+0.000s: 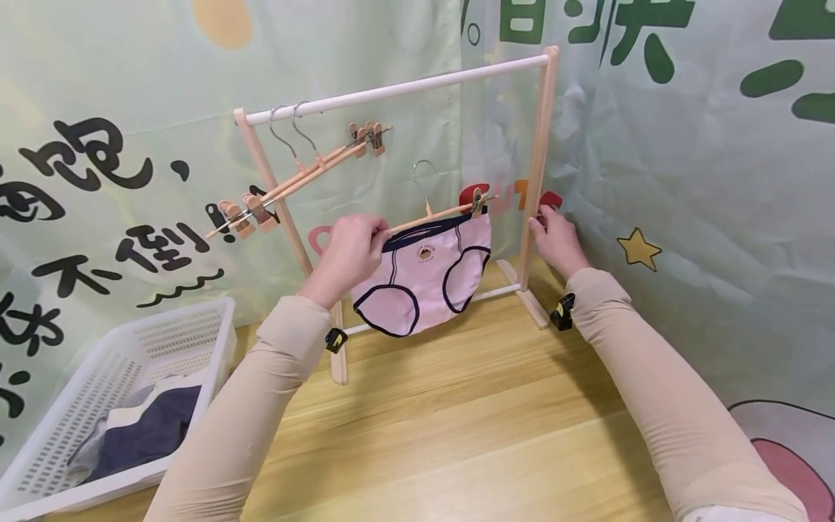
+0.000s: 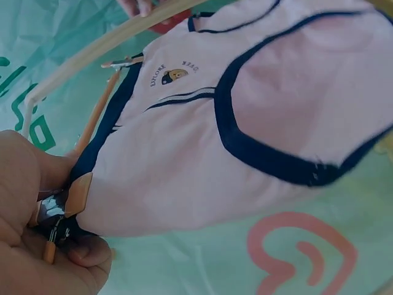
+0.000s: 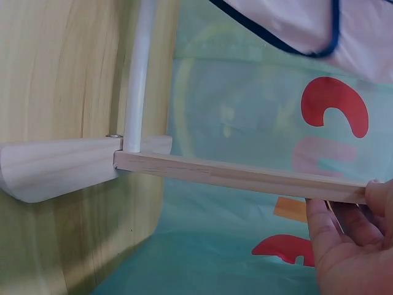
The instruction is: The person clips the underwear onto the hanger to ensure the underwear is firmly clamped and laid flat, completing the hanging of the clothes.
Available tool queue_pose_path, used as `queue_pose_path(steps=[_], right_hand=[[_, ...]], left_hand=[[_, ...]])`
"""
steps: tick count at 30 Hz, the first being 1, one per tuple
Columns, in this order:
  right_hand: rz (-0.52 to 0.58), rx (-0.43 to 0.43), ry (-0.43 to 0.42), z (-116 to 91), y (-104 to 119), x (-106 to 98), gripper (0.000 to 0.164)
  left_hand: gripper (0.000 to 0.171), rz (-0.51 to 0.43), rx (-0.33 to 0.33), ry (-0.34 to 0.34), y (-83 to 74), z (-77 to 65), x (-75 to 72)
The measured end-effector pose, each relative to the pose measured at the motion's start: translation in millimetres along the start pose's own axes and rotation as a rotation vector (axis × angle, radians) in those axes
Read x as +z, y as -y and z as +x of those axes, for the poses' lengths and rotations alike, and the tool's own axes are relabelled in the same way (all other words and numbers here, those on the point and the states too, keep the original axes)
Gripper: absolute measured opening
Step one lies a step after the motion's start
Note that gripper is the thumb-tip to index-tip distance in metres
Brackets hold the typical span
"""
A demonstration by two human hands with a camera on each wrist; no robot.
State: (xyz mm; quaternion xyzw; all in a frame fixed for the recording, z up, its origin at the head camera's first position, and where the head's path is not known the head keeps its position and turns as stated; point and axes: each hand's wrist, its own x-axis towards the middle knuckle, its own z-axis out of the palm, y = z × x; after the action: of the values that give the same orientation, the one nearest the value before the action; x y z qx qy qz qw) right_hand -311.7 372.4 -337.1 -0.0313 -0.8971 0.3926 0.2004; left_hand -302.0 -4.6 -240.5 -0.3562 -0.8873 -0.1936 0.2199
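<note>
Pale pink cloth briefs with navy edging, hung above the wood-grain desk, seem light and soft, better held by their thin wooden hanger, whose left end the left hand pinches, while farther the right hand grasps a pale wooden post.

left hand hides one clip from head view.

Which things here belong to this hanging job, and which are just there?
The job:
pink briefs, clipped to a hanger
left hand, holding the hanger's end
right hand, gripping the rack
probably two bare hangers, clothes basket

Just there:
printed backdrop
wrist cameras
</note>
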Motion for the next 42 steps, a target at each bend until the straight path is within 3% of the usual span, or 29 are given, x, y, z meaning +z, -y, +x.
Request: queue_pose_path(steps=[10, 22, 32, 42], right_hand=[[0.007, 0.002, -0.013, 1.7, -3.1, 0.2, 0.041], [0.004, -0.002, -0.019, 0.6, -1.9, -1.1, 0.043], [-0.017, 0.011, -0.020, -1.4, 1.6, -2.6, 0.044], [-0.013, 0.013, -0.014, -1.2, -0.1, -2.1, 0.047]], left_hand=[[0.022, 0.010, -0.006, -0.035, -18.2, 34.5, -9.2], [0.022, 0.014, -0.020, -0.049, -35.5, 62.8, -16.1], [0.024, 0.008, -0.065, -0.072, -46.7, 79.0, -25.5], [0.021, 0.033, -0.001, -0.092, -55.4, 77.5, -26.8]])
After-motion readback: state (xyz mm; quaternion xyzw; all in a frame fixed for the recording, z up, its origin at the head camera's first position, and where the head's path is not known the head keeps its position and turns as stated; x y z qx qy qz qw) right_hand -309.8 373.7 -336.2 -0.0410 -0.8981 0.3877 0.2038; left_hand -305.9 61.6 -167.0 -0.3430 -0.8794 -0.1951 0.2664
